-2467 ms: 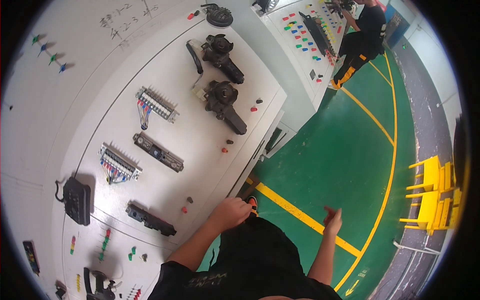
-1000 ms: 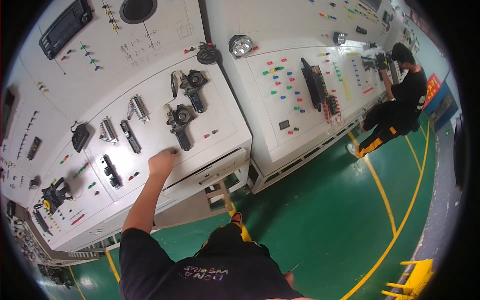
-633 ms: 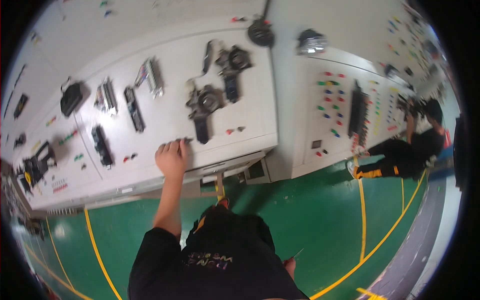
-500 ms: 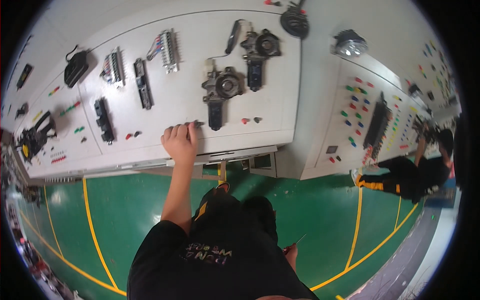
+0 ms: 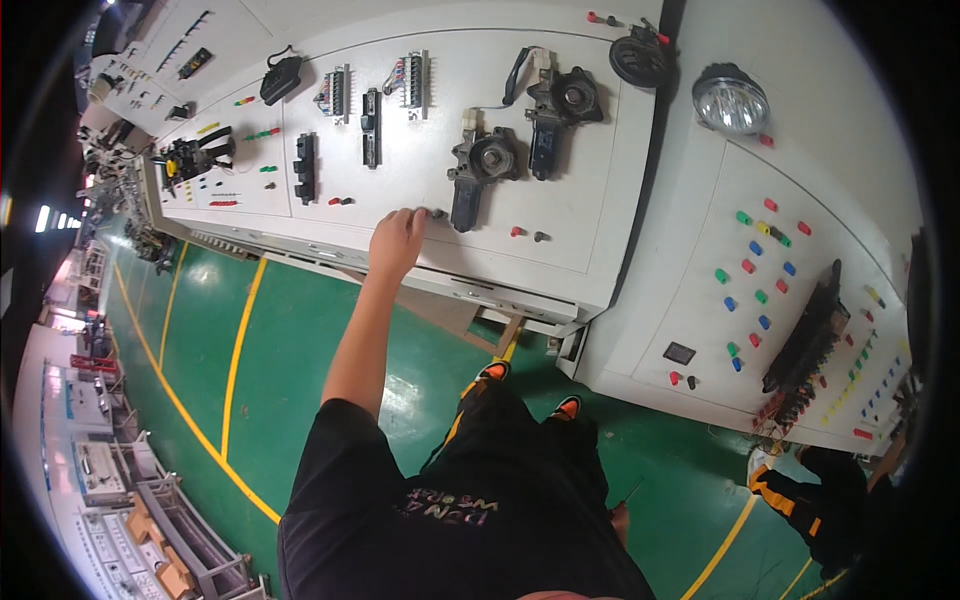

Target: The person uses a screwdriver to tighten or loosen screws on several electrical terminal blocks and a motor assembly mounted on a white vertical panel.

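My left hand [image 5: 398, 240] is closed on the front of the pale workbench panel [image 5: 540, 250], beside a small dark terminal [image 5: 435, 214]. Its fingertips hide whatever they grip. Just above are two motor assemblies [image 5: 492, 160] [image 5: 565, 105]. Dark switch strips [image 5: 305, 167] [image 5: 371, 128] and metal terminal strips [image 5: 412, 83] [image 5: 337, 95] sit to the left, red and black terminals [image 5: 518, 232] to the right. Low at my right side, my right hand [image 5: 619, 522], partly hidden by my body, is closed on a thin screwdriver [image 5: 632, 492].
A neighbouring panel [image 5: 650, 340] with a lamp [image 5: 730, 100] and coloured terminals stands to the right. A co-worker's legs [image 5: 800, 500] show at lower right. Green floor [image 5: 310, 350] with yellow lines lies below the bench; racks [image 5: 160, 500] line the far left.
My left hand moved from beside my body onto the bench front and has stayed there. My view has swung round, bringing the left-side racks in and pushing the co-worker toward the lower right.
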`<action>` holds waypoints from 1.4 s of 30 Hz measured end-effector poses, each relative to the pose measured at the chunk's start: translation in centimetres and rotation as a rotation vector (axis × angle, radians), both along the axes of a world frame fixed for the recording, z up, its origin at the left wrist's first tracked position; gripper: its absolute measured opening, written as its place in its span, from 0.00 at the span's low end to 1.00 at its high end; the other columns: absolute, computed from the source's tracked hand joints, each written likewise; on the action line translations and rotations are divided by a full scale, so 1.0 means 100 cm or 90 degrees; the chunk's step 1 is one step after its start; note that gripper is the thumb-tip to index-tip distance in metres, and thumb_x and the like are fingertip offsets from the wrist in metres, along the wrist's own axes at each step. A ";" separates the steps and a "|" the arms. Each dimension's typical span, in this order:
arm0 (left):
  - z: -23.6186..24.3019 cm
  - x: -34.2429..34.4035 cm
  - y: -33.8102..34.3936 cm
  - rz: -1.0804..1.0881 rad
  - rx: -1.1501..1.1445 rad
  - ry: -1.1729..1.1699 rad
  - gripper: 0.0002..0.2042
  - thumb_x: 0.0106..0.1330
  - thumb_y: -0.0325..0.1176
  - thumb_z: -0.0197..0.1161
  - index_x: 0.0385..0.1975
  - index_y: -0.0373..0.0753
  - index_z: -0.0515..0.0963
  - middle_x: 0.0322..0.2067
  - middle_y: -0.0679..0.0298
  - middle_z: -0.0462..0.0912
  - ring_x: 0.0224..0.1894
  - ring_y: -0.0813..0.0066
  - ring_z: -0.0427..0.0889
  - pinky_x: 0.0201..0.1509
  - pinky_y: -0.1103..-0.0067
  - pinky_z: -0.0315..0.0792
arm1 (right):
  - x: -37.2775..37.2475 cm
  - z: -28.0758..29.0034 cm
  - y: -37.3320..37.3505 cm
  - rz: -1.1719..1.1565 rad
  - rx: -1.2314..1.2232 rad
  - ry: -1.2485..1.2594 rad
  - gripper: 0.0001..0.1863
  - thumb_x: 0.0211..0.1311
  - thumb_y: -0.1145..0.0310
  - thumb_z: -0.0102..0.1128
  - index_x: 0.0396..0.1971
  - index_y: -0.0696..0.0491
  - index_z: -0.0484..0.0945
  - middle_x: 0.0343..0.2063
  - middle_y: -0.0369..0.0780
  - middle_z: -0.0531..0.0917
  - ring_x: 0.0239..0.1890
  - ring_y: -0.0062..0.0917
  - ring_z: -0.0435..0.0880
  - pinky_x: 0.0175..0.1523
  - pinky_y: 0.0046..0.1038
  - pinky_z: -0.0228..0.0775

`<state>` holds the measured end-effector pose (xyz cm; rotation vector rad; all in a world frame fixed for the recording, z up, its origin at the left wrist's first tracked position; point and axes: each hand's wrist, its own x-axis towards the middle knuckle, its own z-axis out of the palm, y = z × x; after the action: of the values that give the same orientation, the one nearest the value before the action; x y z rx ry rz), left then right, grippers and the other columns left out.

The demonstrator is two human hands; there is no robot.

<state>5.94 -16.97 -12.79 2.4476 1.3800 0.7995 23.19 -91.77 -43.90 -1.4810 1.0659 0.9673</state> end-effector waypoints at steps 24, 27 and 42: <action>0.002 -0.003 0.021 -0.220 0.242 0.075 0.10 0.56 0.32 0.69 0.39 0.46 0.84 0.43 0.70 0.81 0.47 0.65 0.79 0.51 0.66 0.73 | 0.000 -0.062 -0.053 0.709 -0.127 -0.407 0.07 0.62 0.69 0.51 0.24 0.45 0.66 0.16 0.33 0.66 0.18 0.23 0.68 0.22 0.28 0.61; -0.006 -0.007 0.040 -0.308 0.216 -0.029 0.12 0.52 0.30 0.72 0.38 0.46 0.85 0.41 0.70 0.81 0.44 0.65 0.79 0.49 0.67 0.73 | -0.020 -0.044 -0.038 0.744 -0.151 -0.384 0.07 0.62 0.68 0.52 0.25 0.46 0.66 0.16 0.33 0.67 0.18 0.23 0.70 0.22 0.27 0.62; -0.039 -0.005 0.069 -0.304 0.151 -0.280 0.11 0.43 0.34 0.76 0.29 0.50 0.86 0.36 0.78 0.81 0.42 0.74 0.79 0.41 0.75 0.65 | -0.110 0.121 0.126 0.530 -0.171 -0.162 0.14 0.68 0.60 0.59 0.28 0.48 0.65 0.17 0.34 0.70 0.17 0.22 0.71 0.20 0.26 0.63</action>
<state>5.42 -10.03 -16.71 2.4065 0.5439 1.3168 12.21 -79.14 -31.78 -2.2795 0.3755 1.1675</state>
